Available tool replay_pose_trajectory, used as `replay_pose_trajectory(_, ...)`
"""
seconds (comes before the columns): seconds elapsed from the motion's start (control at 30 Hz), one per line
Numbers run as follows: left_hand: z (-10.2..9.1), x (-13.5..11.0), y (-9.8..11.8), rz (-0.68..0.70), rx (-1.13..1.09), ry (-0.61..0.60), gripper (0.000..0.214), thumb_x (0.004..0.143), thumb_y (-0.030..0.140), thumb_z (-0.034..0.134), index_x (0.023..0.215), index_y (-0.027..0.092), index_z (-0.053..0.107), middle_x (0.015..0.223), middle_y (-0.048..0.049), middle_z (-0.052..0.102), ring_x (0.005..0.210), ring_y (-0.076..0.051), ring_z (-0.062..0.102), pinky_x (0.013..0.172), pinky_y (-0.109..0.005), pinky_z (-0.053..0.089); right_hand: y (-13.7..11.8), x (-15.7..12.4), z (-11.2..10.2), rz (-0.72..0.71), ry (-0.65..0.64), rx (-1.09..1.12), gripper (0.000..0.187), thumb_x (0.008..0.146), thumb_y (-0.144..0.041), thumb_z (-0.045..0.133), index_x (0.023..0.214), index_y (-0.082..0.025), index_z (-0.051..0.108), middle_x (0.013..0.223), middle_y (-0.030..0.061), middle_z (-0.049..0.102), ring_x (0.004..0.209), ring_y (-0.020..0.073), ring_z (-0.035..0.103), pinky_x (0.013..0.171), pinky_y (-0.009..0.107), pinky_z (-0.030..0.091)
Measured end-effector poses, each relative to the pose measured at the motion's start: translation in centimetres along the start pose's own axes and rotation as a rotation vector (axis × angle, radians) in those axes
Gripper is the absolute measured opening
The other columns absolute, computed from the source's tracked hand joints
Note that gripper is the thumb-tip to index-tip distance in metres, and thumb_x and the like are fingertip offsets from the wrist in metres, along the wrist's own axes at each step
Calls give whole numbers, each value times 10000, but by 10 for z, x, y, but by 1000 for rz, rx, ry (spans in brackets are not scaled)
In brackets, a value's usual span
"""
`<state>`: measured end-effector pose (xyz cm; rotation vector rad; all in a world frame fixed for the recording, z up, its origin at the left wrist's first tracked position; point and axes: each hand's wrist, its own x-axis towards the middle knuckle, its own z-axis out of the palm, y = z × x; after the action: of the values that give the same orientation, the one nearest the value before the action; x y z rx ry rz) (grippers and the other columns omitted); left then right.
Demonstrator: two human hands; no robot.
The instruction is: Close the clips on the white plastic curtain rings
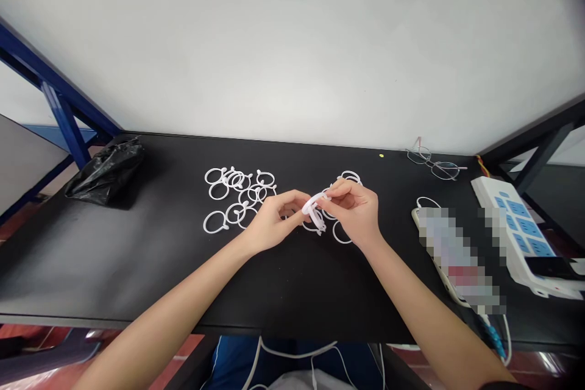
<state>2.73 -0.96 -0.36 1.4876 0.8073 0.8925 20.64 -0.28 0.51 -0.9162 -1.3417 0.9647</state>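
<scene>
Between my two hands, above the table's middle, is a white plastic ring (312, 202) like a curtain ring, seen nearly edge-on. My left hand (276, 219) pinches its left side with thumb and fingers. On its right side, the thumb and fingertips of my right hand (359, 210) close on it too. A small white piece hangs below the ring; whether it is part of it I cannot tell. Several similar white rings (214, 232), with small knobs, lie loosely to the left. More white rings (342, 241) lie under and behind my right hand, partly hidden.
On the black table (159, 268) a crumpled black plastic bag (107, 173) lies far left. Eyeglasses (429, 163) rest at the back right. A phone (457, 262), partly blurred out, and a white power strip (516, 231) lie at the right. A white wall (292, 61) stands behind.
</scene>
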Motion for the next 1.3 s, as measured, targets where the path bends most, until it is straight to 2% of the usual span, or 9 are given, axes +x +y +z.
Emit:
replay_pose_trajectory(0.23, -3, 2, 2, -89, -86, 92, 258, 875, 387, 620, 822, 135, 618, 739, -46, 697, 680, -142, 677, 658, -255, 548, 0, 1, -1, 72, 8, 68, 244, 646, -302, 834, 661, -220, 605, 722, -14, 623, 649, 167, 670, 652, 367, 610)
replay_pose_trajectory(0.5, -8, 5, 9, -123, -246, 231, 273, 819, 404, 690, 852, 144, 611, 685, -21, 699, 650, -145, 679, 594, -240, 547, 6, 5, -4, 109, 162, 80, 281, 650, -305, 824, 687, -224, 558, 755, -15, 625, 730, 184, 692, 697, 382, 621)
replay_pose_trajectory(0.6, -8, 5, 6, -150, -331, 263, 282, 822, 414, 686, 865, 149, 603, 705, -19, 713, 675, -143, 689, 624, -241, 559, 5, 5, -4, 108, 120, 79, 274, 643, -301, 829, 673, -225, 568, 740, -14, 624, 715, 181, 681, 694, 378, 613)
replay_pose_trajectory(0.77, -9, 4, 4, -163, -429, 292, 282, 818, 415, 693, 859, 153, 597, 742, -16, 722, 693, -127, 691, 693, -245, 565, 1, 7, -6, 128, 20, 17, 323, 598, -330, 856, 615, -213, 555, 684, -21, 579, 597, 132, 600, 564, 301, 572)
replay_pose_trajectory(0.83, -10, 4, 5, -164, -419, 283, 276, 815, 412, 696, 842, 155, 597, 695, -6, 706, 628, -114, 672, 658, -232, 554, 1, 8, -6, 146, 10, 7, 342, 592, -352, 857, 610, -210, 546, 686, -18, 576, 597, 131, 591, 541, 290, 558)
replay_pose_trajectory(0.93, -14, 4, 6, -173, -405, 282, 266, 804, 403, 705, 811, 159, 599, 606, 19, 665, 523, -86, 615, 583, -200, 523, 2, 10, -9, 164, 64, 57, 359, 588, -354, 855, 621, -210, 528, 696, -25, 574, 600, 133, 601, 548, 297, 555)
replay_pose_trajectory(1.07, -16, 4, 7, -158, -327, 301, 248, 807, 391, 701, 802, 162, 605, 600, 15, 664, 520, -94, 614, 582, -211, 528, 3, 15, -15, 174, 141, 95, 378, 605, -338, 837, 624, -212, 482, 688, -40, 564, 611, 132, 607, 569, 299, 548)
replay_pose_trajectory(1.2, -10, 2, 8, -136, -86, 152, 234, 836, 385, 665, 826, 152, 646, 657, -23, 682, 601, -139, 658, 626, -257, 552, 3, 17, -17, 206, 192, 108, 341, 651, -355, 795, 634, -216, 485, 668, -32, 583, 598, 130, 603, 558, 289, 536)
replay_pose_trajectory(1.3, -2, -1, 8, -43, 163, 47, 204, 866, 352, 625, 845, 159, 688, 788, -53, 690, 725, -161, 668, 672, -267, 553, 3, 16, -15, 227, 226, 148, 335, 607, -330, 820, 631, -213, 506, 679, -22, 606, 610, 133, 615, 540, 271, 527)
